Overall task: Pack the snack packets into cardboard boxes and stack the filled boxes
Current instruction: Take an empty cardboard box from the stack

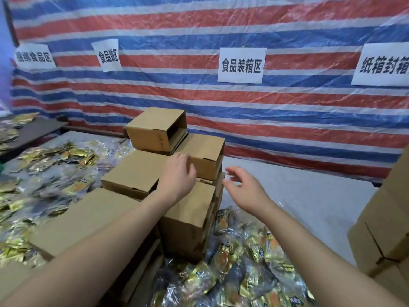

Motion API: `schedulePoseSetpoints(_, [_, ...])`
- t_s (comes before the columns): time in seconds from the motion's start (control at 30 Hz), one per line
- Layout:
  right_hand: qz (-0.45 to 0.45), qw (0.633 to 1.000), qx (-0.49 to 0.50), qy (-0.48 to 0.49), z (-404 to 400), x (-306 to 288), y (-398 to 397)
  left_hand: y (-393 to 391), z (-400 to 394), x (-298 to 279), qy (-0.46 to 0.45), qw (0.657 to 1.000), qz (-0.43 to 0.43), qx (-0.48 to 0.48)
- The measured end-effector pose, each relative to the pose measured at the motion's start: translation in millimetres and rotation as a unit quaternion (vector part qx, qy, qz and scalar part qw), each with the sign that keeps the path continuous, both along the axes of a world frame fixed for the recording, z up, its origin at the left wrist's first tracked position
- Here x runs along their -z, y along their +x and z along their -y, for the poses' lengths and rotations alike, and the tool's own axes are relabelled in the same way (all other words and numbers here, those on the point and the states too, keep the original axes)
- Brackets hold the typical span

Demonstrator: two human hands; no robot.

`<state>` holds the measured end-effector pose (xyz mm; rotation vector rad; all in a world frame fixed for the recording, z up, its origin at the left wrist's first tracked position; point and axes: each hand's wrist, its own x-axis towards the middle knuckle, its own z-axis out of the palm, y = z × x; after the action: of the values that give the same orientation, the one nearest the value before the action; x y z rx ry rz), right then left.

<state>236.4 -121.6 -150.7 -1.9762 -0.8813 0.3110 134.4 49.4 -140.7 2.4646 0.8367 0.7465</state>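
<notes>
A: So, status?
B: Several closed boxes (132, 171) stacked centre frame. Loose packets (239, 262) lower centre and left on the surface (309, 196), so lots left, I'd say.
A: Hands?
B: Left hand (179, 173) lies on the stack, fingers relaxed; right hand (245, 187) open, empty.
A: Top box (152, 129)?
B: On its side, open end facing right, long axis running left-right.

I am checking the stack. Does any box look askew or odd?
Yes. The top box lies on its side, open end facing right, turned askew to the boxes beneath. The closed boxes lie flat. Both hands, left and right, hold nothing.
</notes>
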Motion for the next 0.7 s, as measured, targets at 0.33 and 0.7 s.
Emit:
schedulePoseSetpoints(0.33, [0.116,0.991,-0.043,-0.048,-125.8,-52.0,56.8,60.2,-123.5,-23.3,0.184,0.974,-0.1,-0.082])
schedulePoseSetpoints(0.7, [0.163,0.98,-0.061,-0.094,-176.9,-46.6,72.5,95.8,-173.8,0.8,0.167,0.952,-0.196,-0.163])
